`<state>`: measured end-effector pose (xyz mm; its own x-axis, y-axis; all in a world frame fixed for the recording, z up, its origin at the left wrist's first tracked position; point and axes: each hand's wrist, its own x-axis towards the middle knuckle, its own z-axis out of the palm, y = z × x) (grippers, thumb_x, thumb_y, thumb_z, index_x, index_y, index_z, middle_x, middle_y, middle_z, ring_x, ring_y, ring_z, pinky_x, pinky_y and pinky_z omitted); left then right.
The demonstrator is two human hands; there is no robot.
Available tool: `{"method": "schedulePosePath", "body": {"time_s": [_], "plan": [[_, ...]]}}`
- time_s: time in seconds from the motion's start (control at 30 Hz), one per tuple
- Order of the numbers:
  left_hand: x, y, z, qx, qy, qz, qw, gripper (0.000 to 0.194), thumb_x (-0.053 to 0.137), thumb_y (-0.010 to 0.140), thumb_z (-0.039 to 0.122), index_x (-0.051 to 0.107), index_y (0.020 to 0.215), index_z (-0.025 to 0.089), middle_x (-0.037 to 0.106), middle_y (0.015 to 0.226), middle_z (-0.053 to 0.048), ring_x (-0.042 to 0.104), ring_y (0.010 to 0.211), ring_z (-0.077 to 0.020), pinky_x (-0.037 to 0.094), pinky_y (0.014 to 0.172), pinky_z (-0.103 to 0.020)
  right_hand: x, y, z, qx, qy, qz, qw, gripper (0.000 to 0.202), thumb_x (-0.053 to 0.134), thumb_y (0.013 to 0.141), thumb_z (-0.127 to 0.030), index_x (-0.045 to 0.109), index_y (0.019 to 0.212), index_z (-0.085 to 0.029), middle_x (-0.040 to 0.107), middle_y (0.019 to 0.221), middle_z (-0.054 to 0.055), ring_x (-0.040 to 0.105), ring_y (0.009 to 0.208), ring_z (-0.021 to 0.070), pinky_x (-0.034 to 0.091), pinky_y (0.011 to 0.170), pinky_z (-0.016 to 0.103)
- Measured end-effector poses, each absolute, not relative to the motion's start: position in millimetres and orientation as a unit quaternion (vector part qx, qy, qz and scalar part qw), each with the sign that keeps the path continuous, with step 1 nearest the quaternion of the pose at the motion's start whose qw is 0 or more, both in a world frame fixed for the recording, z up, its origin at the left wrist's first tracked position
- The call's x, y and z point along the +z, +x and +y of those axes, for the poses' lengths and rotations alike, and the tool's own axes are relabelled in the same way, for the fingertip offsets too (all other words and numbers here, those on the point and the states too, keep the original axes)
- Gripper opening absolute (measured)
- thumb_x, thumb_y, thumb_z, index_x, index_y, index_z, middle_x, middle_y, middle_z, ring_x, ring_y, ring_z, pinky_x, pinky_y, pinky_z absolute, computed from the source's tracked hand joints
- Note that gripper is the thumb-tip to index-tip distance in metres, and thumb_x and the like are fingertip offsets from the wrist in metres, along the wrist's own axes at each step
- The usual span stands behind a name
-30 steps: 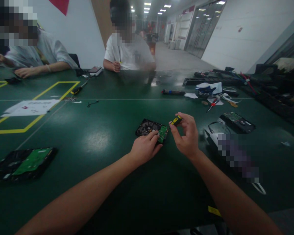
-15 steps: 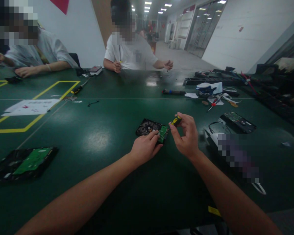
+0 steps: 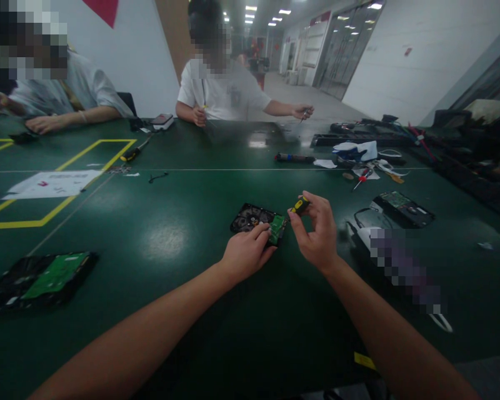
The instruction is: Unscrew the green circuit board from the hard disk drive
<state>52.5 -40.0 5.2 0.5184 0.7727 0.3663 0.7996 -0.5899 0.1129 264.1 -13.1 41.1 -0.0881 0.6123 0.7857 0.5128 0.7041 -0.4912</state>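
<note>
A black hard drive point(image 3: 248, 215) with a green circuit board point(image 3: 276, 226) lies on the green table, in front of me. My left hand point(image 3: 250, 249) is closed on its near edge, fingers over the board and thumb along the side. Between the fingertips of my right hand point(image 3: 317, 229) is a yellow and black screwdriver point(image 3: 300, 206), its handle tilted and its tip at the right edge of the board. The tip itself is too small to make out clearly.
Another hard drive point(image 3: 54, 275) lies at the left, a third point(image 3: 404, 209) at the right beside a blurred pouch-like item point(image 3: 404, 266). Farther back are a screwdriver point(image 3: 130, 153), a paper sheet point(image 3: 52, 184) and a black tool point(image 3: 295, 158). Two people sit across the table.
Both my hands and the hard drive look almost unchanged. Across the table, a person's hand has moved to the right with a small tool in it.
</note>
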Motion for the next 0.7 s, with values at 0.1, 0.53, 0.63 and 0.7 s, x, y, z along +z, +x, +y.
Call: {"method": "schedulePosePath", "body": {"time_s": [0.1,0.53,0.63,0.7], "plan": [[5.6,52.6,-40.0,-0.189,-0.871,-0.453,0.034,0.036,0.058,0.104,0.044,0.066,0.124,0.016,0.063,0.145,-0.015,0.076,0.096,-0.0269,0.064,0.078,-0.041,40.3,264.1,-12.9,0.043,-0.384,-0.735,0.557,0.064,0.068,0.095,-0.016,0.046,0.152,-0.037,0.057,0.134,0.009,0.067,0.114,0.0253,0.066,0.093,0.048],[7.2,53.0,-40.7,-0.185,-0.870,-0.455,0.031,0.035,0.056,0.105,0.044,0.066,0.125,0.017,0.063,0.146,-0.014,0.076,0.098,-0.0267,0.063,0.081,-0.041,38.8,264.9,-12.4,0.015,-0.405,-0.728,0.552,0.066,0.071,0.094,-0.020,0.046,0.152,-0.039,0.060,0.130,0.008,0.068,0.102,0.0238,0.067,0.083,0.046],[6.7,52.9,-40.7,-0.185,-0.870,-0.456,0.032,0.035,0.056,0.105,0.044,0.066,0.125,0.017,0.063,0.147,-0.013,0.076,0.097,-0.0261,0.063,0.080,-0.040,39.6,264.8,-12.3,0.014,-0.400,-0.729,0.556,0.066,0.072,0.093,-0.020,0.047,0.151,-0.039,0.060,0.129,0.008,0.067,0.099,0.0230,0.067,0.081,0.045],[6.5,52.9,-40.7,-0.187,-0.870,-0.455,0.034,0.036,0.056,0.105,0.044,0.066,0.126,0.017,0.063,0.147,-0.012,0.076,0.096,-0.0261,0.063,0.079,-0.040,40.4,264.9,-12.4,0.015,-0.393,-0.730,0.559,0.065,0.073,0.093,-0.020,0.048,0.150,-0.038,0.060,0.128,0.007,0.067,0.098,0.0226,0.066,0.080,0.045]]}}
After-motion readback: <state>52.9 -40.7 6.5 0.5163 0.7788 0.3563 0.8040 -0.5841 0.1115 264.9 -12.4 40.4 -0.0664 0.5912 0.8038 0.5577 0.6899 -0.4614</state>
